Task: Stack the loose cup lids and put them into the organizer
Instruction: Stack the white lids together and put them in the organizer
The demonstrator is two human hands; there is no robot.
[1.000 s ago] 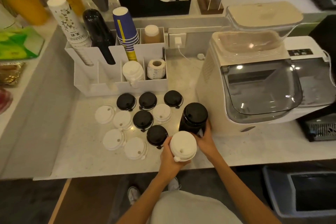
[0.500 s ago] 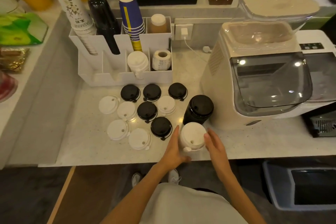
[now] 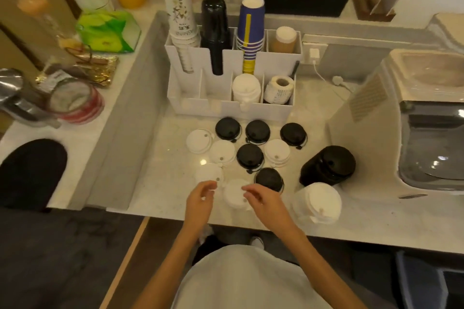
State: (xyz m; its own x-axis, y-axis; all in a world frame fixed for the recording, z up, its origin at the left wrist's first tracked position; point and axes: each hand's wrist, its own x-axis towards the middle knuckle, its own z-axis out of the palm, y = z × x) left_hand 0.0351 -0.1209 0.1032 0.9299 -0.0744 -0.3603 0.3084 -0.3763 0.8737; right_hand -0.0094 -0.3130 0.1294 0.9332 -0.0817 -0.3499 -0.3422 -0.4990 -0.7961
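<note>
Several loose black lids (image 3: 249,157) and white lids (image 3: 222,152) lie flat on the marble counter in front of the white organizer (image 3: 226,106). One organizer slot holds a white lid stack (image 3: 246,88). A white lid stack (image 3: 317,202) and a black lid stack (image 3: 329,165) lie on the counter to the right, both untouched. My left hand (image 3: 200,198) and my right hand (image 3: 261,200) hover with loosely curled fingers on either side of the nearest white lid (image 3: 234,195), holding nothing. Another white lid (image 3: 208,174) sits just beyond my left fingertips.
The organizer's back slots carry paper cup stacks (image 3: 180,22), and a label roll (image 3: 278,89) fills its right front slot. An ice machine (image 3: 401,120) stands close on the right. A raised ledge (image 3: 120,113) with a green tissue pack (image 3: 108,30) borders the left.
Both hands let go of the white lid stack, which now lies on the counter at the right. They moved left to the loose white lids near the front edge.
</note>
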